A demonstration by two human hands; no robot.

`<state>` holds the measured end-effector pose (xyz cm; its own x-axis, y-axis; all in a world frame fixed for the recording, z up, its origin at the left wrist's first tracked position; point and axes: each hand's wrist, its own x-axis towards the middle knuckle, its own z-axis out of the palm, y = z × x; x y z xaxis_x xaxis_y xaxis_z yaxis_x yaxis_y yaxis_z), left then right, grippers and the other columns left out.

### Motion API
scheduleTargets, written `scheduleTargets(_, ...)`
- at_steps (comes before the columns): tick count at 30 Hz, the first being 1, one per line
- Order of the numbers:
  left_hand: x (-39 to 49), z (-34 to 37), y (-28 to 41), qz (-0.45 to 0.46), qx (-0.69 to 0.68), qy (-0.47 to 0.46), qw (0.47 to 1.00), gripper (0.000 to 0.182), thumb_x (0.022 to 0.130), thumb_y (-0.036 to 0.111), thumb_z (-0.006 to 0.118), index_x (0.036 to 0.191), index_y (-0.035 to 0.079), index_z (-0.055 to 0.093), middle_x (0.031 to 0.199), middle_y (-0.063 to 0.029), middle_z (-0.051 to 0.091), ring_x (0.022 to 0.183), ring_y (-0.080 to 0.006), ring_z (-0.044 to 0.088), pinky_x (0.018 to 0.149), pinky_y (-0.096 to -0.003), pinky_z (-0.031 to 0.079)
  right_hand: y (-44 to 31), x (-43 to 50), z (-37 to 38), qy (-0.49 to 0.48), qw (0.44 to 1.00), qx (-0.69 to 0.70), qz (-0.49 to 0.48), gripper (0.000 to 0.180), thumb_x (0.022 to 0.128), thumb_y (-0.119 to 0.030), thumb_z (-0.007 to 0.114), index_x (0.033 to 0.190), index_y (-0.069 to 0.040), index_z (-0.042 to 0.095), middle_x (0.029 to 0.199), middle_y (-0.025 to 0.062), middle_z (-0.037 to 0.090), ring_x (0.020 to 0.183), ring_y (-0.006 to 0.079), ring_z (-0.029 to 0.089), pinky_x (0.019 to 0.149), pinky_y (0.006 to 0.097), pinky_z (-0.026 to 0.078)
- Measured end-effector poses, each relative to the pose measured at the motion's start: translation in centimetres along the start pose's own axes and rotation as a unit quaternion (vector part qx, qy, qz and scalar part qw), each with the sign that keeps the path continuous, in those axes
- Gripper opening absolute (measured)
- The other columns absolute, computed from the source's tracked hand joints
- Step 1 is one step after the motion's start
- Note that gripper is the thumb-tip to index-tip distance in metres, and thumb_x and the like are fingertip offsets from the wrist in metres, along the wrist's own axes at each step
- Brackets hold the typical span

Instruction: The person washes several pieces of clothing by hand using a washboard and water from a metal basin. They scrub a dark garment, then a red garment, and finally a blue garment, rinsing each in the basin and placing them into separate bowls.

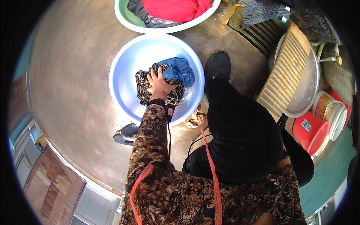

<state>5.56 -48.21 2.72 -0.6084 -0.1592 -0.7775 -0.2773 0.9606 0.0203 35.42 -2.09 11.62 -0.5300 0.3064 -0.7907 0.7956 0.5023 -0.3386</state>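
My left hand (159,84) lies palm down with fingers spread on a black-and-tan patterned cloth (143,87). The cloth is bunched inside a pale blue plastic basin (118,67). Against its upper right side rests a crumpled blue garment (180,70), also in the basin. A little water glistens at the basin's lower right. Only a sliver of my right hand (283,147) shows beside my dark-clad knee; my leg hides the rest, so its fingers cannot be seen.
Beyond stands a green basin (168,29) with red and dark clothes. At right, a ridged wooden washboard (284,73) leans across a metal basin (305,87), near a running tap (339,60). A red bucket (305,132), white tubs (336,121), a floor grate (254,39) and shoes (129,132) are around.
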Motion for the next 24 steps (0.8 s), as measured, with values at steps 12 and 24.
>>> scheduleTargets(12, -3.0, 3.3, -2.1, 0.054, -0.322, 0.084, 0.942, 0.068, 0.067, 0.021, 0.081, 0.124, 0.004, 0.049, 0.107, -0.0165, 0.066, 0.097, -0.029, 0.065, 0.087, -0.0364, 0.051, 0.1, -2.6, -1.3, -0.02, 0.995, 0.022, -0.1, 0.027, 0.092, -0.019, 0.057, 0.112, 0.0, 0.058, 0.092, 0.0101, 0.066, 0.086, 0.0207, 0.064, 0.075, 0.0306, 0.049)
scheduleTargets(24, -11.8, -3.0, 3.8, 0.163, -0.733, 0.064, 0.657, 0.038, 0.076, 0.01, 0.069, 0.112, 0.006, 0.058, 0.1, -0.0119, 0.065, 0.09, -0.0296, 0.065, 0.08, -0.0429, 0.055, 4.8, 4.0, -5.1, -0.012, 0.967, 0.21, -0.141, 0.019, 0.093, -0.022, 0.06, 0.098, -0.004, 0.059, 0.077, 0.0, 0.059, 0.07, 0.0086, 0.056, 0.06, 0.0254, 0.046)
